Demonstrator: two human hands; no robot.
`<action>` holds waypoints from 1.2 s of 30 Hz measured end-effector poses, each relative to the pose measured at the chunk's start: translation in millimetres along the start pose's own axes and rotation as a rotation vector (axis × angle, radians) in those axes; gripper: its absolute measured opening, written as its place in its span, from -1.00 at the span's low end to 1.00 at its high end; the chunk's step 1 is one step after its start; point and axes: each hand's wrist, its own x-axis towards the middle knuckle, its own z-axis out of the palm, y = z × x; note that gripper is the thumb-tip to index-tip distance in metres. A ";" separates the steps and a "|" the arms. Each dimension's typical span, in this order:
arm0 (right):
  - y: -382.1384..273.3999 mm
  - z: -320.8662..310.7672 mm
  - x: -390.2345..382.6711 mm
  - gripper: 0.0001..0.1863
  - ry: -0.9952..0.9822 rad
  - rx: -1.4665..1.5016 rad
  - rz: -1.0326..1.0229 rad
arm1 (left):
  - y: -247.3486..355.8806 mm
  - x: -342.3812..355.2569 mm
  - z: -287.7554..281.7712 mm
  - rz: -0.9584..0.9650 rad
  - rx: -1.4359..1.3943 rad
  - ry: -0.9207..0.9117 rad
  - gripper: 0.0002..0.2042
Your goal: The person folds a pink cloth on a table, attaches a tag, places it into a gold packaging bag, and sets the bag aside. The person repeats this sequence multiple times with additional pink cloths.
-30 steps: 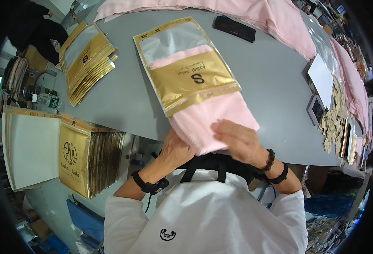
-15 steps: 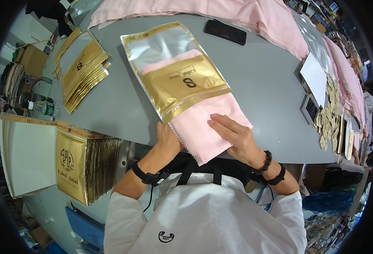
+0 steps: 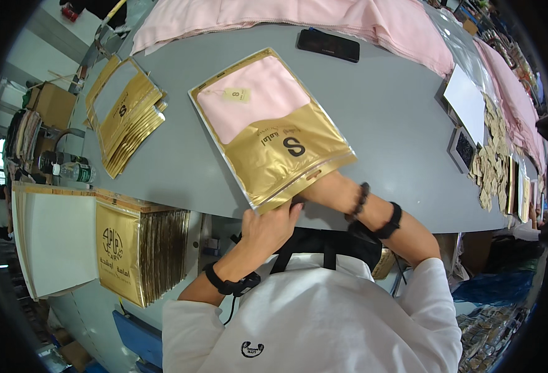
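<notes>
Gripping the near lip of the gold bag (image 3: 264,177) is the L hand (image 3: 266,231), apparently closed on it near the L corner, tho its fingertips are hidden. R hand (image 3: 325,191) goes in at or under the bag's near edge, abt to the wrist; can't tell if its fingers are open or closed, bc the gold part covers them. Bag lies aslant mid-table, w/ pink cloth (image 3: 261,78) inside, showing thru the clear far window, small tag (image 3: 237,94) over it.

Risks, my guess: cloth could bunch or drag back toward the near end if the R hand snags it. Lip could split if the wrist strains it. Bag could skid if the L hand's hold slips. Tag could get folded if the cloth shifts.

Surface: grey table (image 3: 398,143), curved near edge. Far side: phone (image 3: 328,46) & loose pink fabric (image 3: 286,12). L: fanned pile of gold bags (image 3: 125,112), bottle (image 3: 74,171). R: white card (image 3: 465,102), dark pad (image 3: 462,150), heap of tan tags (image 3: 490,158).

Room: open box of bags (image 3: 56,242) near L, blue chair (image 3: 138,339) below, cardboard box (image 3: 53,105) far L.
</notes>
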 end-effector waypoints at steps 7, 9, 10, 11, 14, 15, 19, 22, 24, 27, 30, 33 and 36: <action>-84.9 -56.4 -83.8 -0.78 -0.123 0.167 0.060 | -36.1 -49.3 7.0 0.073 -0.375 0.254 -0.81; -76.8 -60.2 -90.3 -0.76 0.113 0.052 0.361 | -33.9 -70.7 8.3 0.027 -0.562 0.174 -0.85; -68.9 -60.6 -90.6 -0.70 0.181 -0.016 0.545 | -30.6 -79.3 9.6 -0.005 -0.614 0.135 -0.86; -56.6 -59.6 -86.8 -0.63 0.177 -0.051 0.573 | -28.5 -84.0 12.0 -0.051 -0.658 0.062 -0.87; -41.8 -45.5 -80.8 -0.56 0.125 -0.002 0.589 | -23.2 -88.2 19.0 -0.107 -0.761 -0.051 -0.89; -42.8 -40.3 -80.4 -0.56 0.088 0.032 0.602 | -22.9 -87.6 19.9 -0.133 -0.795 -0.086 -0.89; -61.6 -24.3 -84.7 -0.56 -0.099 0.396 0.843 | -19.6 -81.9 20.6 -0.386 -1.065 -0.398 -0.80; -81.7 -10.1 -90.6 -0.54 -0.110 0.718 0.883 | -4.6 -80.2 22.7 -0.411 -1.483 -0.195 -0.76; -89.3 0.1 -91.7 -0.53 -0.106 0.774 0.875 | 0.8 -78.9 21.4 -0.467 -1.357 -0.129 -0.78; -94.6 14.2 -91.3 -0.51 -0.086 0.798 0.870 | 3.9 -76.9 18.5 -0.568 -1.392 -0.079 -0.79; -95.8 22.7 -91.1 -0.51 -0.074 0.727 0.830 | 4.9 -77.0 14.7 -0.571 -1.333 -0.004 -0.79; -93.1 20.5 -93.2 -0.54 -0.063 0.671 0.765 | 3.3 -77.8 10.8 -0.647 -1.348 0.044 -0.78; -88.1 7.1 -95.5 -0.59 -0.045 0.602 0.796 | -16.0 -75.1 2.6 -0.733 -1.402 0.281 -0.77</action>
